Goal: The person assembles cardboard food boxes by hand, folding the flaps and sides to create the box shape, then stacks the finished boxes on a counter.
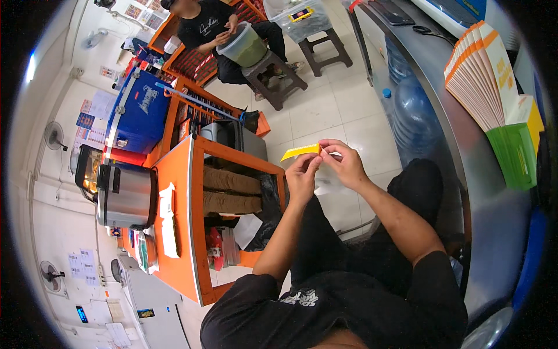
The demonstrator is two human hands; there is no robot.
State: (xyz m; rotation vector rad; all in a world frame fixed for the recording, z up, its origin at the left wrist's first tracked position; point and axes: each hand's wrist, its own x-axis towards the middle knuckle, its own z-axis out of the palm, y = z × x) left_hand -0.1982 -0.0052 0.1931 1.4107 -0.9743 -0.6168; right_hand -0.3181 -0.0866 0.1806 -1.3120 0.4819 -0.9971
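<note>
My left hand [301, 180] pinches the lower edge of a small yellow folded-card carton [301, 152] held in front of my lap. Its long side points to the left, and a pale notched strip runs along its top. My right hand [344, 164] is closed at the carton's right end, thumb and fingertips pressed together there. The fingertips of both hands nearly meet. What lies between the right fingertips is partly hidden.
On the steel counter [494, 232] at right stand a row of white-and-orange folded cartons [467, 78] and a green holder [511, 156]. Large water bottles [414, 113] are below. To the left is an orange table [185, 232] with a steel cooker [128, 195]. A person [203, 29] sits beyond, beside a tub [244, 46].
</note>
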